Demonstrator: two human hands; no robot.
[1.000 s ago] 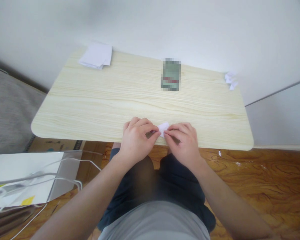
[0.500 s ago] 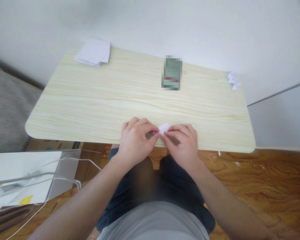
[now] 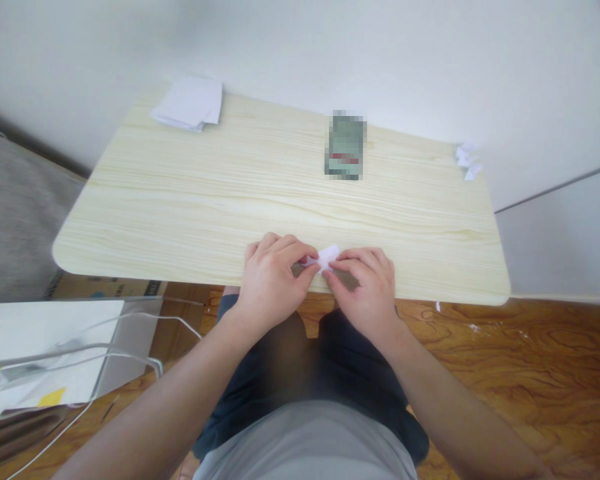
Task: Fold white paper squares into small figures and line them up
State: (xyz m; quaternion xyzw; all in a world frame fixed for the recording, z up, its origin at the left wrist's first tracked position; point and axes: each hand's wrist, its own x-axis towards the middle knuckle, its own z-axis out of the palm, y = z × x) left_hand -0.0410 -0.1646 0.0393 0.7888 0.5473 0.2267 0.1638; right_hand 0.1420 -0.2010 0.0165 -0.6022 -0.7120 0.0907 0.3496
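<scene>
A small piece of white paper [image 3: 329, 255] is pinched between both hands, just above the near edge of the light wood table [image 3: 220, 213]. My left hand [image 3: 275, 277] grips its left side, thumb and forefinger closed together. On the other side, my right hand [image 3: 365, 283] pinches the right part of the paper between thumb and fingers. The fingertips cover some of the paper, so its full shape and folds cannot be made out.
Folded white sheets [image 3: 190, 101] lie at the table's back left. A blurred-out greenish rectangular object [image 3: 347, 147] sits at the back middle, and crumpled paper pieces [image 3: 466, 160] at the right end. Cables cross a white surface [image 3: 80, 320] at lower left.
Both hands keep their pinch on the paper and have hardly moved. The paper between the fingertips has shifted slightly in shape, and the view has tilted a little.
</scene>
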